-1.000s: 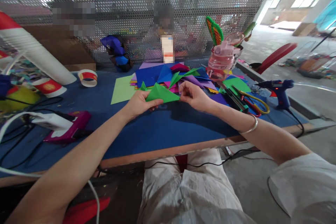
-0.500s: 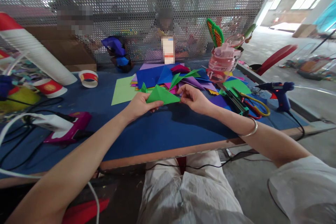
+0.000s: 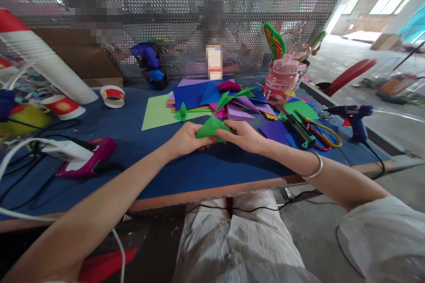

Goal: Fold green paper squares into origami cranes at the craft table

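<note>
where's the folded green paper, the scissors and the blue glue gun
folded green paper (image 3: 211,126), head view, on its upper flap between the hands
scissors (image 3: 327,135), head view, on the yellow handle loop
blue glue gun (image 3: 352,112), head view, on its body

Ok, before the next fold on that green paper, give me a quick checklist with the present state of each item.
1. Both hands on the piece: ok. The left hand and right hand each pinch an end of the folded green paper.
2. Paper clear of the pile: ok. It is held nearer the person than the stack of coloured sheets.
3. Bare blue mat under the hands: ok.
4. Scissors away from the hands: ok, they lie off to the right.
5. Blue glue gun out of the way: ok, near the right edge.
6. Crease edges aligned: cannot tell, fingers cover them.
</note>
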The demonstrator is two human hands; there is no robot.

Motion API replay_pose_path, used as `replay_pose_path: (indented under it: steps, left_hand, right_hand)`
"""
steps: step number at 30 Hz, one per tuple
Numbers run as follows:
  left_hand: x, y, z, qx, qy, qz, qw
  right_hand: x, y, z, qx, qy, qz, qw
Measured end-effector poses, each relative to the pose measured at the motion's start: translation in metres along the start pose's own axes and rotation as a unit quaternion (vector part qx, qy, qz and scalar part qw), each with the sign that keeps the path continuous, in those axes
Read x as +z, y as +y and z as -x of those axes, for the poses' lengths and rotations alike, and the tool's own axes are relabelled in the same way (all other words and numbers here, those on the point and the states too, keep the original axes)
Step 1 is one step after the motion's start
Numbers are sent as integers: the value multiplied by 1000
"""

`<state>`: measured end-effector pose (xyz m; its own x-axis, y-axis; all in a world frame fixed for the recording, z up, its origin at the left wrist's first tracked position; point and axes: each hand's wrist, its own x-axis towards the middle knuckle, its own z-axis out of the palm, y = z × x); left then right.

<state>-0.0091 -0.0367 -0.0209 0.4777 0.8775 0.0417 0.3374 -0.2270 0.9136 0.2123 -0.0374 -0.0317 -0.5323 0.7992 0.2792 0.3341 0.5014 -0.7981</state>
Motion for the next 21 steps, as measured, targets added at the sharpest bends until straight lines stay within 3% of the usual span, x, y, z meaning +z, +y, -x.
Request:
replay_pose_path:
  steps: [3, 11, 21]
  left_hand:
    - [6, 4, 3, -10, -25, 13, 1000]
    - [4, 10, 6, -30, -73, 36, 996]
    - [0, 10, 4, -27, -78, 39, 996]
  right_hand:
    - [6, -5, 3, 17, -15, -2, 1000]
    - [7, -8, 6, -15, 2, 18, 1000]
    - [4, -2, 4, -46, 3, 30, 998]
